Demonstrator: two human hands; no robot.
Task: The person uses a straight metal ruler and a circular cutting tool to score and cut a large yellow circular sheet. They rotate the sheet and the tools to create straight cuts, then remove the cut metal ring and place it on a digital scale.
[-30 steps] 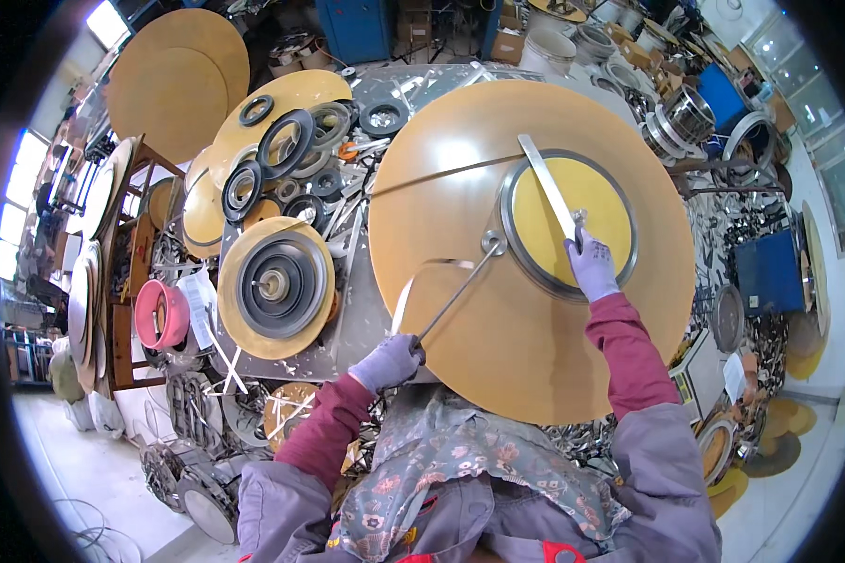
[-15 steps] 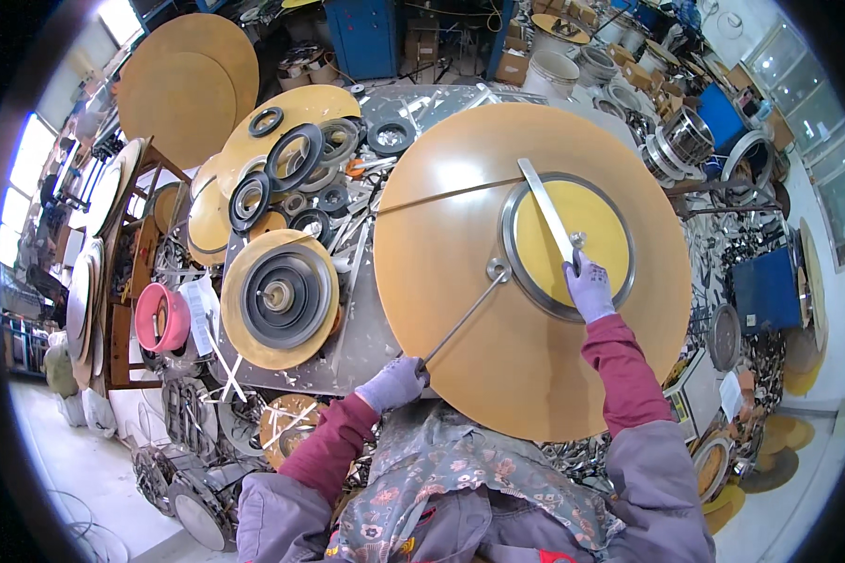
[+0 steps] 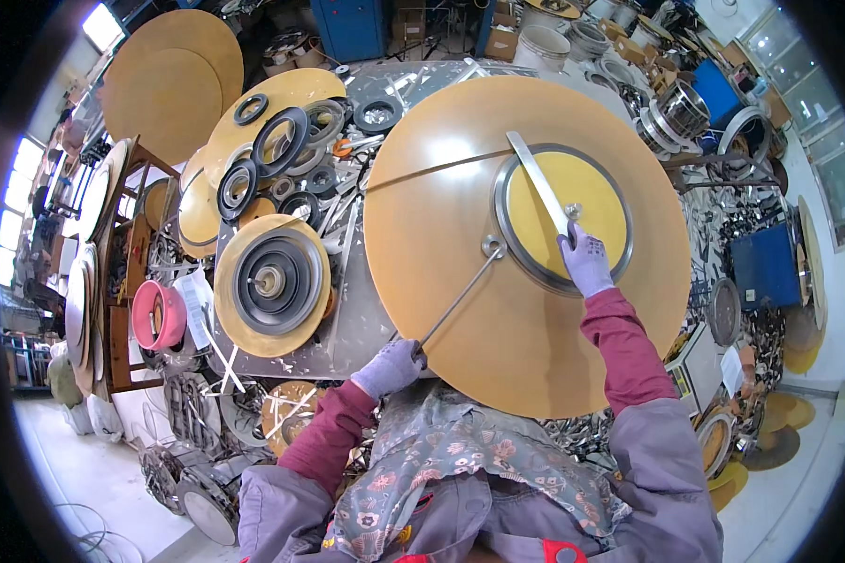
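Observation:
A large tan disc (image 3: 422, 249) lies before me. Near its middle a dark metal ring (image 3: 503, 225) surrounds a yellow round centre (image 3: 596, 192). My right hand (image 3: 587, 261), gloved, is closed around the lower end of a flat metal bar (image 3: 538, 180), which slants up and left over the ring. Just above those fingers stands a small metal knob (image 3: 574, 210). At the disc's near left edge, my gloved left hand (image 3: 390, 368) grips a thin metal rod (image 3: 460, 296). Its far end meets a small metal roller (image 3: 493, 247) by the ring's left side.
A smaller disc with stacked dark rings (image 3: 227, 281) sits to the left. Black rings (image 3: 286, 141) and metal strips litter the grey table (image 3: 352, 310) behind it. A pink bowl (image 3: 143, 314) is farther left. Metal scraps crowd the disc's right side, near a blue box (image 3: 765, 267).
The whole scene sits slightly higher in the picture. Both hands keep their grips, and the bar and rod stay in nearly the same place on the disc.

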